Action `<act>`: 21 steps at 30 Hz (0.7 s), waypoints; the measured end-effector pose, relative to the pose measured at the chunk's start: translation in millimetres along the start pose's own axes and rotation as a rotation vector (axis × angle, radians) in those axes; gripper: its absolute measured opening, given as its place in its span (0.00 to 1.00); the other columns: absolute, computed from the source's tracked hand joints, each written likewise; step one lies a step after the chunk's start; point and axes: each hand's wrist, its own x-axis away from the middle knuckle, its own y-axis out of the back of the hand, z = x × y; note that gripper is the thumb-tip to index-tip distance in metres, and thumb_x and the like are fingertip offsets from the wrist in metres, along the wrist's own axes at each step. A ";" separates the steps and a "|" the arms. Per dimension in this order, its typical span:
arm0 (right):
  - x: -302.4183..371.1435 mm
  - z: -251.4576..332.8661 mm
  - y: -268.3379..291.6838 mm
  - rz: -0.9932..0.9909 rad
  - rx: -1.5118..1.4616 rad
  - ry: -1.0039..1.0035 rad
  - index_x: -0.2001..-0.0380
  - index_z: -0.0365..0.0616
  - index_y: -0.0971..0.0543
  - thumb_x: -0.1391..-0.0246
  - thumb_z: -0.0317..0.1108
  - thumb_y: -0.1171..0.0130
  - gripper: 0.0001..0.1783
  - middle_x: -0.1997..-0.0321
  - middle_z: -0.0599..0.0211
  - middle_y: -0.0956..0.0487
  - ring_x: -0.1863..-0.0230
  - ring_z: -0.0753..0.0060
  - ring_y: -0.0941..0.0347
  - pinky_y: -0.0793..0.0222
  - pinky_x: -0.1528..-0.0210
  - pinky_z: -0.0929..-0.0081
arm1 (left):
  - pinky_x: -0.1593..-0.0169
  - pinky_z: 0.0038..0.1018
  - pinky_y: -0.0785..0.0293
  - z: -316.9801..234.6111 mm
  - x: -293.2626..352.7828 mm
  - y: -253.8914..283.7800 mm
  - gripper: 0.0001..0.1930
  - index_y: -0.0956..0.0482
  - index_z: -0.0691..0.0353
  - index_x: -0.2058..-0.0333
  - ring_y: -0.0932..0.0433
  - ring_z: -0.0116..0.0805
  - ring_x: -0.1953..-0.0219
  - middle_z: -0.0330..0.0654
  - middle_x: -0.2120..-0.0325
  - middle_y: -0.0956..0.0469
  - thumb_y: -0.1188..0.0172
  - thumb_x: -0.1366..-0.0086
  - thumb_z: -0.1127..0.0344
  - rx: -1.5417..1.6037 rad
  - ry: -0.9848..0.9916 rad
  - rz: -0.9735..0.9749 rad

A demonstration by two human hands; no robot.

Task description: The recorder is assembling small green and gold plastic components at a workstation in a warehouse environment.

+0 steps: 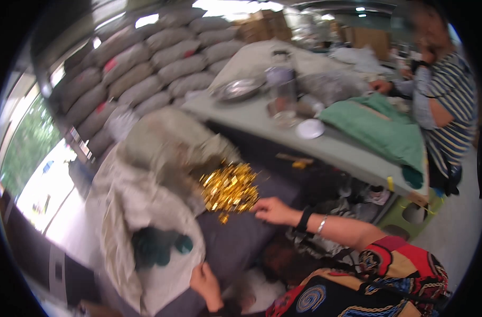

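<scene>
the heap of shiny gold pieces (229, 189) lies on a dark grey surface (233, 240), and a few pieces spill from its near edge. the right hand (275, 210) is at the heap's right edge, its thumb and fingertips drawn together beside the outermost pieces; whether it pinches 1 of them, i cannot tell. a dark band and a silver bracelet (322, 224) circle that wrist.

the left hand (205, 282) is on the near side of the heap, well apart from it, with its fingers curled closed on the rim of a pale cloth sack (117, 227). this sack gapes to the left of the heap and on its near side, and dark green round pieces (151, 248) show inside its mouth. a bulging greyish sack (164, 134) stands just beyond the heap, on its left.

beyond the heap and to its right runs a long table (241, 112), which carries a metal dish (238, 90), a clear container (284, 100), a white round lid (310, 128) and a green cloth sack (375, 129). farther right of the heap, a co-worker in a striped top (455, 105) is at the table. stacked grey sacks (180, 68) rise well behind the heap.
</scene>
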 end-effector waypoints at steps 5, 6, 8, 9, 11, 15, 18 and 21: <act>17.9 -2.7 15.1 -0.143 0.066 0.060 0.61 0.38 0.23 0.47 0.32 0.44 0.11 0.68 0.61 0.20 0.66 0.70 0.24 0.29 0.60 0.72 | 0.64 0.41 0.28 -18.6 20.2 31.2 0.14 0.21 0.69 0.66 0.24 0.57 0.70 0.58 0.72 0.22 0.44 0.37 0.61 -0.171 0.061 0.025; 22.8 -2.9 26.1 -0.219 0.088 0.082 0.62 0.38 0.23 0.46 0.32 0.45 0.11 0.66 0.59 0.20 0.64 0.66 0.23 0.29 0.58 0.71 | 0.65 0.41 0.28 -15.3 18.9 28.9 0.13 0.21 0.68 0.67 0.24 0.57 0.71 0.57 0.73 0.22 0.44 0.37 0.61 -0.165 0.040 0.009; 28.2 -7.4 48.9 -0.316 0.167 0.016 0.63 0.38 0.23 0.47 0.31 0.45 0.10 0.66 0.57 0.20 0.61 0.60 0.23 0.29 0.57 0.68 | 0.66 0.41 0.28 -3.2 19.4 16.2 0.13 0.21 0.68 0.68 0.25 0.57 0.72 0.57 0.74 0.22 0.43 0.37 0.61 -0.220 0.024 0.008; 26.0 -11.4 54.3 -0.343 0.173 0.017 0.63 0.38 0.23 0.47 0.31 0.45 0.10 0.66 0.57 0.20 0.61 0.60 0.23 0.29 0.57 0.68 | 0.67 0.40 0.28 -2.9 17.9 16.0 0.12 0.21 0.68 0.69 0.25 0.56 0.73 0.56 0.75 0.23 0.43 0.37 0.62 -0.162 -0.056 -0.016; 15.7 -21.0 58.7 -0.391 0.274 0.123 0.63 0.38 0.23 0.47 0.31 0.46 0.10 0.66 0.55 0.21 0.61 0.55 0.23 0.29 0.56 0.66 | 0.69 0.41 0.29 -4.6 16.8 19.4 0.13 0.22 0.67 0.71 0.26 0.56 0.75 0.55 0.77 0.24 0.43 0.36 0.61 -0.213 -0.076 0.009; -8.5 -36.9 57.1 -0.391 0.329 0.098 0.69 0.38 0.25 0.47 0.34 0.47 0.09 0.68 0.55 0.22 0.67 0.48 0.26 0.30 0.62 0.58 | 0.69 0.40 0.29 -4.5 11.6 15.2 0.13 0.22 0.67 0.71 0.27 0.56 0.75 0.54 0.77 0.24 0.42 0.37 0.60 -0.235 -0.047 0.045; -18.2 -37.9 34.7 -0.466 0.708 0.132 0.74 0.41 0.29 0.46 0.35 0.48 0.10 0.73 0.57 0.27 0.70 0.51 0.26 0.28 0.68 0.57 | 0.69 0.40 0.30 -7.5 12.1 18.9 0.14 0.22 0.66 0.72 0.27 0.55 0.76 0.54 0.77 0.25 0.42 0.37 0.59 -0.258 -0.088 -0.023; -17.4 -43.6 33.8 -0.456 0.724 0.132 0.74 0.41 0.29 0.46 0.35 0.48 0.08 0.72 0.57 0.28 0.71 0.52 0.25 0.27 0.69 0.59 | 0.65 0.42 0.29 -11.4 9.8 21.6 0.15 0.22 0.66 0.67 0.25 0.55 0.70 0.55 0.72 0.23 0.42 0.41 0.58 -0.402 -0.002 0.142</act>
